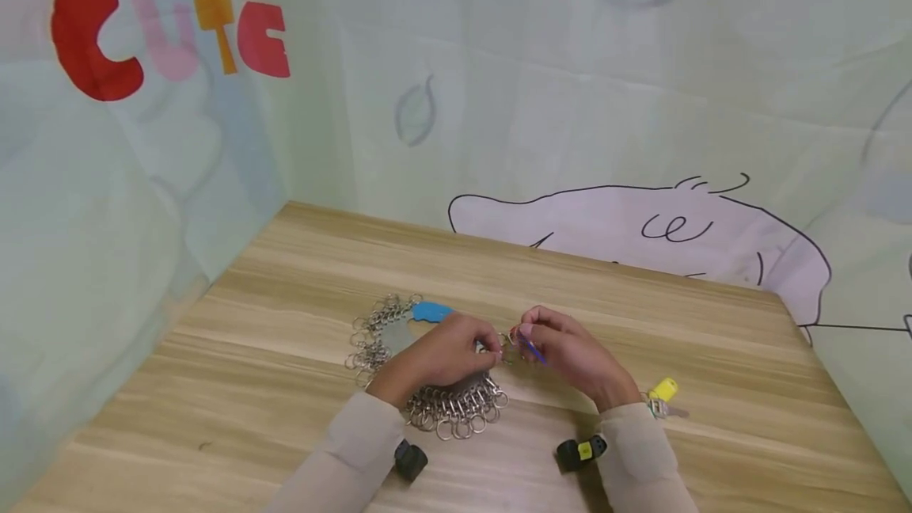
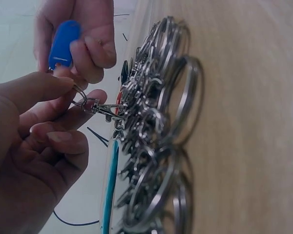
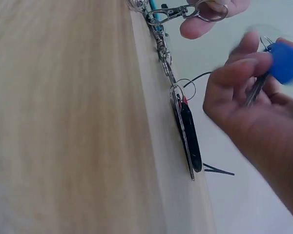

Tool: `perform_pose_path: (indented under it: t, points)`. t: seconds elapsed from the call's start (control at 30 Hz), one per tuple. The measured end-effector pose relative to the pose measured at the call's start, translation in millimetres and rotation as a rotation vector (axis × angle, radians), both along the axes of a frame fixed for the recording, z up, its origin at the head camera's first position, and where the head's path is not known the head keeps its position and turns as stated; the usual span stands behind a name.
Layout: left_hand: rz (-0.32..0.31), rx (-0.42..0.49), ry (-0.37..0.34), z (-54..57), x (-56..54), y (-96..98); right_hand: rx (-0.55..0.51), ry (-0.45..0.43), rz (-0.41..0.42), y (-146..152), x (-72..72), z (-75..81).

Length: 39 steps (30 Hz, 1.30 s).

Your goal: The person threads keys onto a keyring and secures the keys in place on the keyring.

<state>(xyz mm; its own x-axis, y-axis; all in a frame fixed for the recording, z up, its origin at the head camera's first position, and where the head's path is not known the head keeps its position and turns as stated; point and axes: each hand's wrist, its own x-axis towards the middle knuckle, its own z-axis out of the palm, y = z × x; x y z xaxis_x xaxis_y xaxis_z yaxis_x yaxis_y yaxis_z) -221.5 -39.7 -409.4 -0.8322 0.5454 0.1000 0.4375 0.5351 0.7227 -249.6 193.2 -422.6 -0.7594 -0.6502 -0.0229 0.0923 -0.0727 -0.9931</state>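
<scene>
Wood bench (image 1: pixel 249 370) under everything. Cluster of metal clasps (image 1: pixel 456 406) lies mid-bench, partly under left hand (image 1: pixel 452 348). Right hand (image 1: pixel 564 351) just beside left, both grips narrow. Yellow tag (image 1: pixel 666 389) on bench near right wrist. Blue tag (image 2: pixel 63 44) with key (image 3: pixel 256 90) held in right grip. Split ring (image 2: pixel 82 95), linked to clasp, pinched in left grip.

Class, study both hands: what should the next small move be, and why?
Probably the right hand should bring the blue tag to the metal ring. The left hand pinches that ring, which has a clasp on it, while the right holds the tag and a key, apart from the ring.
</scene>
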Motion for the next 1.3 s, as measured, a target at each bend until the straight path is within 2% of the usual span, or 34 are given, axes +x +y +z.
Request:
perform_pose_path:
  t: [0.1,0.2,0.5,0.6,0.8,0.97,1.13,1.3]
  points:
    - [0.001,0.001,0.001,-0.1,0.8,-0.2,-0.099,-0.051,0.08,0.0,-0.2,-1.6]
    - [0.002,0.001,0.001,-0.3,1.0,-0.3,-0.144,-0.053,0.127,0.4,-0.4,-1.5]
    - [0.009,-0.015,0.009,-1.8,-0.5,0.1,-0.157,-0.051,0.192,3.2,-0.8,2.0]
    - [0.01,-0.022,0.019,-3.4,-1.3,0.1,-0.141,-0.059,0.187,3.0,-0.8,1.2]
    - [0.009,-0.021,0.029,-4.5,-2.1,0.0,-0.026,-0.075,0.086,0.4,-0.7,-1.7]
    - [0.008,-0.025,0.03,-4.6,-2.4,-0.3,0.15,0.003,0.01,-5.6,1.3,-0.7]
    - [0.006,-0.025,0.022,-4.5,-2.6,0.1,0.263,0.107,-0.017,-12.4,4.4,5.2]
    - [0.003,-0.023,0.026,-4.7,-2.4,-0.2,0.278,0.126,-0.012,-14.3,6.4,8.5]
